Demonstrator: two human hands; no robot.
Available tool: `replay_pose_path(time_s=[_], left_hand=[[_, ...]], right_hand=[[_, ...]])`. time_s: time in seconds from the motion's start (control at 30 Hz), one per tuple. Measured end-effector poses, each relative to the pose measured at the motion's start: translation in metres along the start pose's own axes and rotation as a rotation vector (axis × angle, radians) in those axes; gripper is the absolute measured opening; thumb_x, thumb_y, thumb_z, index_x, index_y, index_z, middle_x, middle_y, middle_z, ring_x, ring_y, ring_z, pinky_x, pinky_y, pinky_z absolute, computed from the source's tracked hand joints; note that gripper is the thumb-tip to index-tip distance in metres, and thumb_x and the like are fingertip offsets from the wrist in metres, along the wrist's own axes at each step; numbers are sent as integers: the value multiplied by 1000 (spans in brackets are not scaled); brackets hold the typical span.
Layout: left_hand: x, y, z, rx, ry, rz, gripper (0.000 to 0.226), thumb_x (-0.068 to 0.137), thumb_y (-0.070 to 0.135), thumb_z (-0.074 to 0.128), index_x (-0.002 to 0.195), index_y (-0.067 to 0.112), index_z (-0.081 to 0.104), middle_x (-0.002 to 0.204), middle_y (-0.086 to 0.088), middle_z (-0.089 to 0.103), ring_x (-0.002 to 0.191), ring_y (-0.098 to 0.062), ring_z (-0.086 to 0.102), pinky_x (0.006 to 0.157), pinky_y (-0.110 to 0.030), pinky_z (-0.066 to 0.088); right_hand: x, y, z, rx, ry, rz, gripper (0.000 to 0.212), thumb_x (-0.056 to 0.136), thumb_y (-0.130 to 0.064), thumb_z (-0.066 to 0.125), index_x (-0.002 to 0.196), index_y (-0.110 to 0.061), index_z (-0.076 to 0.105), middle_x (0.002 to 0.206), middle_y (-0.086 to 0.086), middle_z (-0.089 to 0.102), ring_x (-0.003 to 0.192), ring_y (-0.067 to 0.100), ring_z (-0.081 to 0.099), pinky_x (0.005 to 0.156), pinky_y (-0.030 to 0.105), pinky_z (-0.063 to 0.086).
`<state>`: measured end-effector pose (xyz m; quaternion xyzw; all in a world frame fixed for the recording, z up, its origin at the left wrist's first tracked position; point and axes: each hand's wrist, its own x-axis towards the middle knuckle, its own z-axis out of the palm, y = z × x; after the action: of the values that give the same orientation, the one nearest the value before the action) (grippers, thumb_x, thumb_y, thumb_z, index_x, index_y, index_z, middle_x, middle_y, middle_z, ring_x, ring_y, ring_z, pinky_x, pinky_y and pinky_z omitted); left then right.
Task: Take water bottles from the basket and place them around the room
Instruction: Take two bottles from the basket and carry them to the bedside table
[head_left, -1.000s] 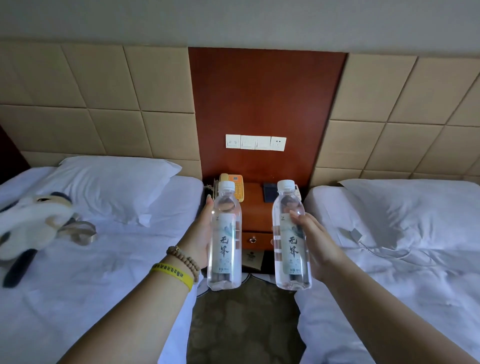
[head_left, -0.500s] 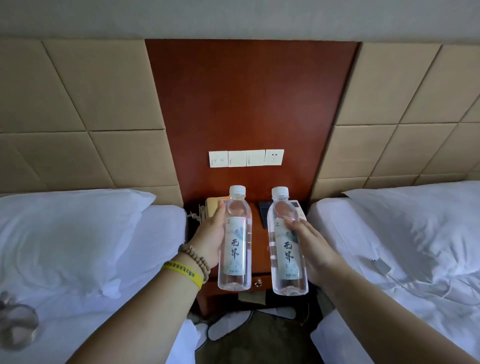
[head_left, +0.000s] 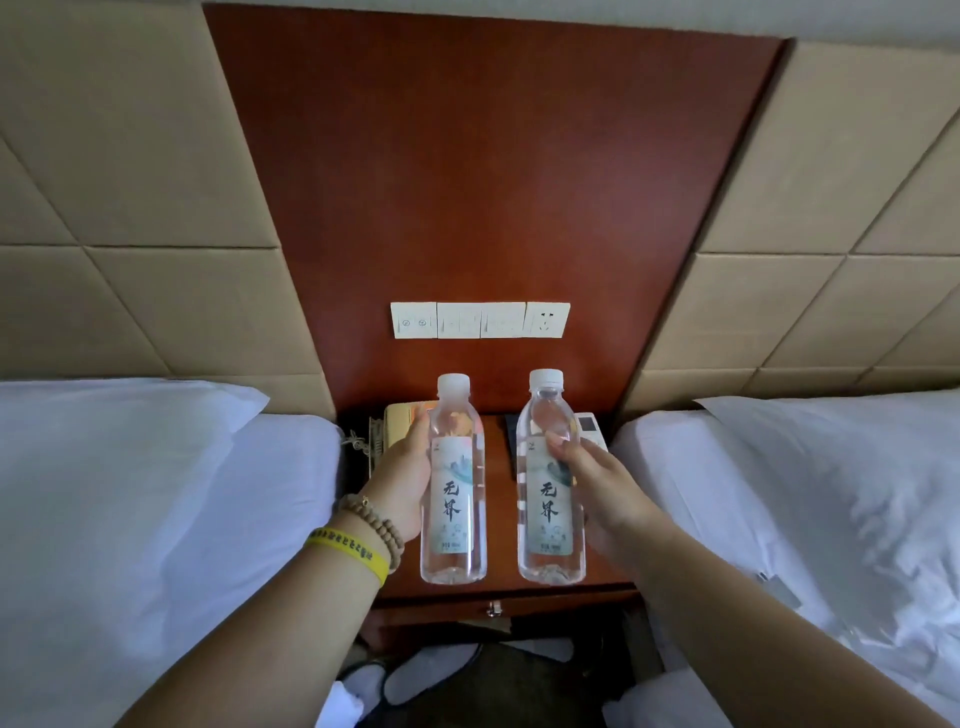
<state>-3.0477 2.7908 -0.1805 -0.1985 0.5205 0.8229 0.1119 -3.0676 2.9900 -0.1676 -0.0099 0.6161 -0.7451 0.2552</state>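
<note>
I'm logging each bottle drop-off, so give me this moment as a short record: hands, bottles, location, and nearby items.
left hand: grips the left bottle around its label
right hand: grips the right bottle around its upper label
bottles: two, capped, upright, side by side with a gap between them
location: over the front of the nightstand, between the left bed and the right bed
contact: cannot tell whether the bases touch the top
nearby: telephone behind the left bottle, remote behind the right bottle
wall: switch panel above
</note>
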Motion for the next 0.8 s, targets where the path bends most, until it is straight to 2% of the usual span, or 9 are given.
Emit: replay_pose_path(time_s=[0.13,0.23,0.3,0.37,0.43,0.5,0.6,0.7,0.8], left_hand=[[25,-4,4,-122,39,-49,65,81,72,33,83,22,74,90,-9,65,73,-23,61,62,-34,56],[56,-11,6,-27,142,-35,79,71,83,26,99,22,68,97,-15,67,86,-31,64,72,-41,56],[79,-17,1,30,143,12,68,64,80,44,94,24,69,89,-12,70,78,-29,67,71,-42,57],[103,-27,-10,73,77,58,46,63,63,64,86,25,73,82,-6,70,70,-22,68,71,-40,57],[132,-43,-25,136,37,114,45,65,55,67,98,24,71,81,-2,72,73,-18,70,69,-37,58],[164,-61,-37,195,19,165,56,67,55,64,114,24,64,88,3,73,85,-15,70,74,-35,56],[213,-86,-50,353,7,249,53,60,59,63,107,34,63,102,11,71,98,-5,66,81,-23,52],[269,-108,-64,412,-8,304,55,60,51,66,110,28,60,112,5,66,109,-12,59,95,-34,44],[323,-126,-82,485,-43,392,47,64,48,66,107,30,60,108,11,67,105,-7,60,92,-32,45]], right_hand=[[31,-5,-25,-15,-100,1,40,75,-44,69,102,-15,63,80,1,72,76,18,71,63,33,56],[60,1,-42,-22,-123,4,43,72,-42,71,105,-14,62,82,4,72,78,22,70,67,37,56],[80,11,-53,-35,-111,-2,46,69,-39,70,106,-14,62,84,4,72,79,23,70,71,39,56],[103,28,-64,-77,-90,-15,49,68,-40,70,108,-14,63,89,7,71,85,26,69,81,45,54],[130,50,-76,-124,-58,-33,54,67,-40,70,111,-9,62,95,10,69,91,28,66,86,46,52],[161,76,-88,-177,-49,-53,56,67,-40,68,112,-6,61,97,11,70,90,26,68,75,37,55],[211,114,-106,-236,-64,-68,49,70,-40,68,109,-12,61,95,8,73,84,24,72,60,34,57],[264,151,-129,-280,-54,-168,48,71,-32,68,111,-7,59,102,12,72,93,27,70,78,43,57],[308,181,-154,-334,-59,-281,46,71,-30,71,110,-8,60,106,11,72,99,25,69,87,40,54]])
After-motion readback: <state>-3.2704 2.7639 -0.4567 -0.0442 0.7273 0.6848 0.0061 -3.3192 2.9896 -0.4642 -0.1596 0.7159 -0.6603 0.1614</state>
